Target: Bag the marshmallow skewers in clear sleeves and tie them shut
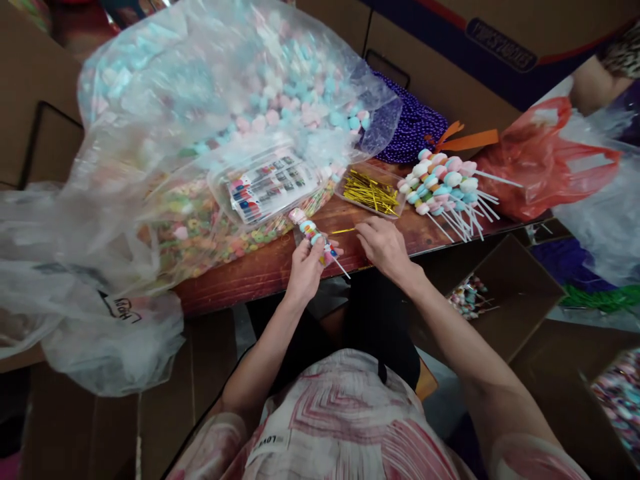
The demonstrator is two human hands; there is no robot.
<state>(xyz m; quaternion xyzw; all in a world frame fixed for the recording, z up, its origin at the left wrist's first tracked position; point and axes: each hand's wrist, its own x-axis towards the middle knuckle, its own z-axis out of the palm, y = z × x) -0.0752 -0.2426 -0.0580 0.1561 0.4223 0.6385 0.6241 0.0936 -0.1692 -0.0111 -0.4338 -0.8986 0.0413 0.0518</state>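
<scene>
**Skewer in the left fingers, gold tie in the right**

The left fingers [316,250] are clamped on a wrapped skewer [309,229], thumb on top, around its lower part. It is held tilted above the near edge of the surface [220,287], candy end far and left, its white stick [341,267] pointing near and right. The right fingers [364,233], just to the right, are pinched together on one end of a gold tie [343,231], which reaches left toward the skewer.

Just beyond the right fingers stands a clear tray [371,211] of gold ties [370,192]. To its right lies a pile of skewers [443,181], sticks mostly toward the near right. To the tray's left, a clear box [216,190] holds printed wrappers [275,183].

Farther left and far, a big bag [210,80] of pastel sweets spreads over the surface; candy rings [240,243] show near its lower edge. Purple beads [413,120] lie behind the tray, a red bag [540,167] at the far right. Below the surface, right, a carton [525,287] holds more skewers [470,297]. Another person's arm [595,83] shows at the far right.
</scene>
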